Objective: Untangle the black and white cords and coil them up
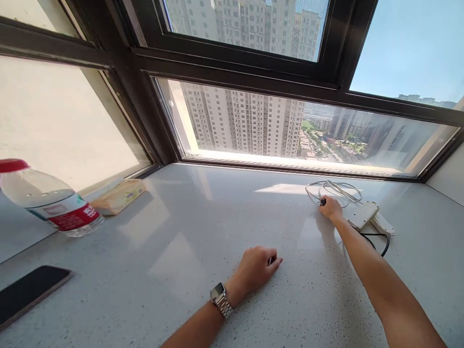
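Note:
My right hand (330, 209) reaches far across the pale speckled counter (203, 232) and is closed on a small black object, seemingly a plug end, at the edge of a coiled white cable (335, 189). A white power strip (363, 214) lies just right of that hand, with a thin black cable (379, 241) looping beside my forearm. My left hand (258, 267) rests knuckles-up on the counter near the middle, fingers curled under; a metal wristwatch (221, 298) is on that wrist. Whether it holds anything is hidden.
A plastic water bottle (50, 202) with a red cap and red label stands at the left. A tissue pack (119, 195) lies near the window corner. A black phone (31, 290) lies at the lower left. Dark window frames (232, 77) border the counter's far edge.

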Motion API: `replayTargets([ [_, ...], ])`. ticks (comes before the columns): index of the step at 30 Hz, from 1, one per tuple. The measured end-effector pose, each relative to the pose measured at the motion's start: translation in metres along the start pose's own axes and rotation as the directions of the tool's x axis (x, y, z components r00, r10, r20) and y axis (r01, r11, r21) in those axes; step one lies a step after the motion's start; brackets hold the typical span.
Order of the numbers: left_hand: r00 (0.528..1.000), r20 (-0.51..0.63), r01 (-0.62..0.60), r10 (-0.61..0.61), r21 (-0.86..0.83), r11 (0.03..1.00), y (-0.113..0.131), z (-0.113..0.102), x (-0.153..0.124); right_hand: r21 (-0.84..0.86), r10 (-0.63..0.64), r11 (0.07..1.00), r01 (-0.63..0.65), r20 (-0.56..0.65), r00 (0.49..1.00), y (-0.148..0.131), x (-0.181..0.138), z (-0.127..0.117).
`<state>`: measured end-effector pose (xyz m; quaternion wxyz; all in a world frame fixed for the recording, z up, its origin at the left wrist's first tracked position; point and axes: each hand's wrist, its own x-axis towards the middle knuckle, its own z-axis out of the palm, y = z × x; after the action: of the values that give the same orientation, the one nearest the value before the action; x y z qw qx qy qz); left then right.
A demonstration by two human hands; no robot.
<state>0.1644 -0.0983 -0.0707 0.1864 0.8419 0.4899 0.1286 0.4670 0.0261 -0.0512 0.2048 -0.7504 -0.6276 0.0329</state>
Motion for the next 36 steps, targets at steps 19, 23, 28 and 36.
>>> replayTargets([
  [19,0.868,-0.425,-0.482,0.258,-0.591,0.647,0.118,-0.071,0.058,0.738,-0.265,0.540,0.404,-0.306,0.914,-0.111,-0.127,-0.136],
  [23,0.926,-0.267,-0.367,0.266,-0.801,0.472,0.121,-0.072,0.054,0.738,0.076,0.525,0.424,-0.536,0.841,-0.128,-0.130,-0.131],
  [28,0.958,-0.286,-0.285,0.009,-0.951,0.125,0.115,-0.084,0.051,0.675,0.094,0.577,0.460,-0.614,0.783,-0.137,-0.128,-0.118],
  [36,0.914,-0.405,-0.392,0.016,-0.893,-0.222,0.134,-0.078,0.046,0.592,-0.046,0.721,0.360,-0.478,0.877,-0.149,-0.130,-0.109],
])
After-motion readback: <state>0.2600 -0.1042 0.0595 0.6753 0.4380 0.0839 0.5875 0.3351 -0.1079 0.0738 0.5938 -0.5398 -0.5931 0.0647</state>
